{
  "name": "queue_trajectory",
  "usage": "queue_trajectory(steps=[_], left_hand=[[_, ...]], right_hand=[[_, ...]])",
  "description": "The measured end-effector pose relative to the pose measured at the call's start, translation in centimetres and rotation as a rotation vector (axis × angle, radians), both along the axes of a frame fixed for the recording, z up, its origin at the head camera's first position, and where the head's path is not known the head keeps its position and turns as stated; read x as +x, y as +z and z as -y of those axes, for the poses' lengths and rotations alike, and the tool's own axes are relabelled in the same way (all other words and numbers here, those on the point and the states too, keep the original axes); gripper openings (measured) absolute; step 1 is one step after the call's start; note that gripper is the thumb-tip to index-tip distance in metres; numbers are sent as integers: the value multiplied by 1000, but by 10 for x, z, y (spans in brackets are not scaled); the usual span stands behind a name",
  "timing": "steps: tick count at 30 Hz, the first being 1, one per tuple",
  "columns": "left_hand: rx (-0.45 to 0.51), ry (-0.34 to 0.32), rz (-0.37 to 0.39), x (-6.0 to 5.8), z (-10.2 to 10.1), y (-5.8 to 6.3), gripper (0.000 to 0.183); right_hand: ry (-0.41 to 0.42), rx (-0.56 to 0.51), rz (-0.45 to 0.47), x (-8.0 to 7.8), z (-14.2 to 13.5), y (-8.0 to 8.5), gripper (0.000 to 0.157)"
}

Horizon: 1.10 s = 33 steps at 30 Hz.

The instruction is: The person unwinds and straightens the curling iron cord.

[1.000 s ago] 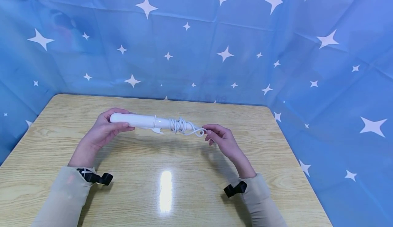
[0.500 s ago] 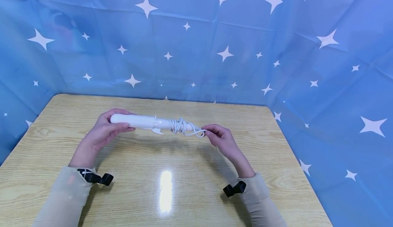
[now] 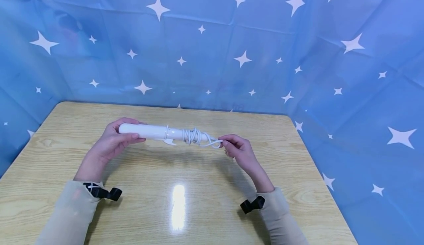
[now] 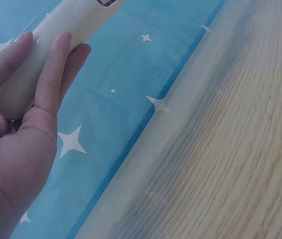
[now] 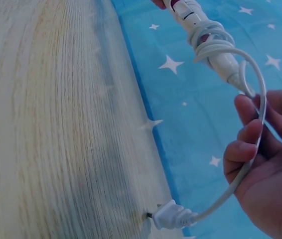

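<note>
A white curling iron (image 3: 149,130) is held level above the table, its small lever (image 3: 170,141) sticking out underneath. My left hand (image 3: 114,138) grips the thick rounded end, thumb in front and fingers behind; the left wrist view shows this end of the curling iron (image 4: 46,55) between them. Around the thinner handle, the white power cord (image 3: 191,136) is wound in several loops. My right hand (image 3: 240,151) pinches the cord near the handle's tip. In the right wrist view, the cord runs down past the fingers to a two-prong plug (image 5: 173,215) hanging free.
The wood-grain table (image 3: 139,200) spreads beneath both hands. A blue curtain with white stars (image 3: 212,42) stands along its back edge and right side. Each sleeve carries a black wrist camera, the left camera (image 3: 102,192) and the right camera (image 3: 253,204).
My right fingers have shifted their pinch on the cord, and its small loop near the handle tip looks flatter. My left hand and the curling iron have stayed nearly still.
</note>
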<state>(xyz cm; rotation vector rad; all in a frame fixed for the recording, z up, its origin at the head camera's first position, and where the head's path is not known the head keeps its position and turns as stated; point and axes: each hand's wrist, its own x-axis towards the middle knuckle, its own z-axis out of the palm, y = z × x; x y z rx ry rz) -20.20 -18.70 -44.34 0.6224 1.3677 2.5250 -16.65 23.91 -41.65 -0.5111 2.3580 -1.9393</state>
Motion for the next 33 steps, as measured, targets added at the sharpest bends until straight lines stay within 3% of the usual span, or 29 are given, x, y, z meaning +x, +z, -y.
queue_trajectory(steps=[33], left_hand=[[8,-2,32,-2,2,0,48]], right_hand=[[-72,5,-23,3,-5,-4,18]])
